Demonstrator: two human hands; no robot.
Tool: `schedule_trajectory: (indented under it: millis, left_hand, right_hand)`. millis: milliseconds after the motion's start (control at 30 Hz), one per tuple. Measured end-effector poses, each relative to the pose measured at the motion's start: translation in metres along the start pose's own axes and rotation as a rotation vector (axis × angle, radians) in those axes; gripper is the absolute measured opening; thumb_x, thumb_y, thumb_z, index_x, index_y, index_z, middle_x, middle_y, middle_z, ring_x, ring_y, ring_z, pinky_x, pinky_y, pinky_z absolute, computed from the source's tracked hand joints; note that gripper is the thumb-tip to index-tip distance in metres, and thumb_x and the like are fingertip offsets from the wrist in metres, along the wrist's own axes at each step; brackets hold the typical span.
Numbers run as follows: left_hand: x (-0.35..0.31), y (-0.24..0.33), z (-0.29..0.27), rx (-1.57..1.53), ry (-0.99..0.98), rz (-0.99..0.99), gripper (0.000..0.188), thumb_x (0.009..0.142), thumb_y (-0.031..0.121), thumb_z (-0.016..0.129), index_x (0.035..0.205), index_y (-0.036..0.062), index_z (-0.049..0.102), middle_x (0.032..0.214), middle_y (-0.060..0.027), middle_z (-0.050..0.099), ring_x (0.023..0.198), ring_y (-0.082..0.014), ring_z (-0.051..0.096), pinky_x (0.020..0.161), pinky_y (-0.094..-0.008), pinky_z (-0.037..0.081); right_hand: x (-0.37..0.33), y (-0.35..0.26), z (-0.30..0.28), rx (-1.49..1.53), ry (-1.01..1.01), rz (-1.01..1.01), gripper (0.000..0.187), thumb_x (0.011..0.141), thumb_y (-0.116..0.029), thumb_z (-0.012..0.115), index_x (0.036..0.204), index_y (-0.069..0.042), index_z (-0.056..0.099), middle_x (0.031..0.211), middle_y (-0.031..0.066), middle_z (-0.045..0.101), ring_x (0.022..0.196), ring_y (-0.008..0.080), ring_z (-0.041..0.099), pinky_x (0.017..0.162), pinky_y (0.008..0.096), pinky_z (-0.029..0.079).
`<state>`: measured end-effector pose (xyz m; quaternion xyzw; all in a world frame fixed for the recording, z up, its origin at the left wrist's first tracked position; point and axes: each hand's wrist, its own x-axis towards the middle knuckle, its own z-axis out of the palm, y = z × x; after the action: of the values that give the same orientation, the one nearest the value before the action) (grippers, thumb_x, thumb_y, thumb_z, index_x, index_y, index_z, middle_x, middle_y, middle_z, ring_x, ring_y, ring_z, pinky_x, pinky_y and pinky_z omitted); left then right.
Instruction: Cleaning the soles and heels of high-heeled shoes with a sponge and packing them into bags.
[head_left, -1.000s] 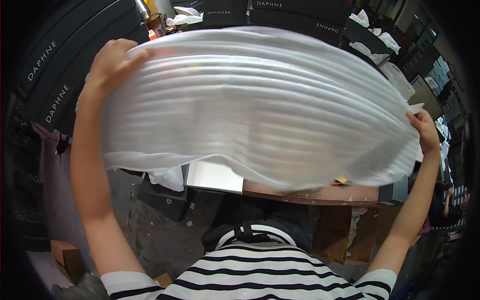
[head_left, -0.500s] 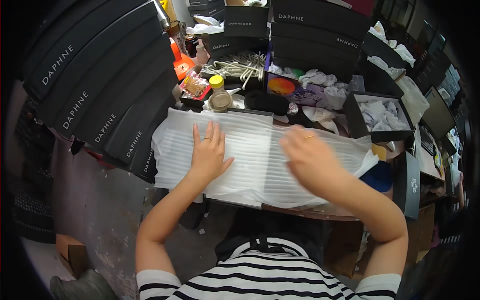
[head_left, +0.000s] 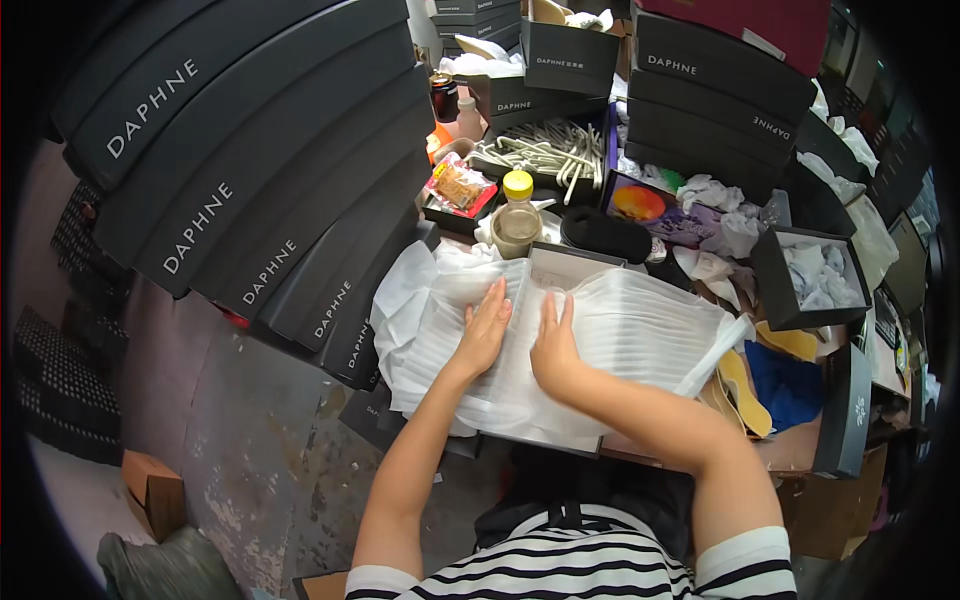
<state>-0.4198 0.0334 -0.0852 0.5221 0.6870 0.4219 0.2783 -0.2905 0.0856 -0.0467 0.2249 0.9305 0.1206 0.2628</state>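
Thin white ribbed wrapping paper [head_left: 650,325] lies across an open shoebox [head_left: 575,266], whose pale inside wall shows at its far end. The paper dips into the box along the middle and spreads past both sides, crumpled on the left. My left hand [head_left: 487,328] presses on the paper left of the dip, fingers stretched out. Just to the right, my right hand [head_left: 553,345] stands with straight fingers against the paper. Neither hand grips anything. Most of the box is hidden beneath the paper.
Stacked black shoeboxes [head_left: 270,200] rise at the left. Beyond the paper stand a yellow-capped jar [head_left: 518,215] and a box of bent pale rods [head_left: 555,150]. A black box of crumpled tissue [head_left: 815,275], yellow insole-like pieces [head_left: 742,390] and blue cloth [head_left: 785,385] lie to the right.
My two hands have come closer together over the middle. The paper, flatter before, now dips between them and bunches at the left. The view has shifted.
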Motion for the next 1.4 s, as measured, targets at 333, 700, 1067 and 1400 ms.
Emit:
schedule_trajectory:
  millis: [333,700,1067,1400]
  left_hand:
    - [-0.011,0.074,-0.068,0.721,0.769,0.036,0.027,0.082,0.008,0.055,0.108,-0.0003,0.056,0.102,-0.0150,0.059,0.084,-0.0315,0.063,0.072,-0.0379,0.053]
    - [0.008,0.066,-0.130,1.324,0.295,-0.274,0.013,0.081,0.009,0.052,0.083,0.0041,0.064,0.081,-0.0128,0.066,0.080,-0.0290,0.066,0.068,-0.0385,0.053]
    - [-0.117,0.310,-0.152,0.767,1.202,1.219,0.020,0.084,0.011,0.062,0.100,0.0010,0.055,0.103,-0.0137,0.054,0.096,-0.0294,0.058,0.083,-0.0356,0.048]
    - [-0.105,0.247,0.003,0.305,0.368,0.534,0.027,0.071,0.017,0.062,0.059,0.0031,0.042,0.053,-0.0089,0.047,0.046,-0.0300,0.049,0.046,-0.0383,0.038]
  right_hand:
    - [-0.030,0.008,0.020,0.289,-0.041,-0.253,0.074,0.080,-0.054,0.054,0.130,-0.001,0.040,0.128,0.0198,0.045,0.126,0.0364,0.035,0.099,0.0601,0.024]
    - [-0.032,-0.027,0.011,0.840,0.639,-0.199,0.032,0.072,-0.018,0.065,0.093,0.002,0.053,0.104,0.0187,0.051,0.098,0.0319,0.052,0.074,0.0412,0.050]
    - [-0.166,0.089,-0.126,1.694,1.101,-0.522,0.046,0.087,-0.033,0.056,0.121,-0.004,0.047,0.120,0.0113,0.050,0.111,0.0216,0.051,0.080,0.0357,0.050]
    - [-0.217,0.121,-0.081,1.824,1.323,-0.131,0.017,0.084,0.005,0.053,0.099,-0.001,0.058,0.086,0.0034,0.061,0.074,0.0058,0.056,0.063,0.0197,0.044]
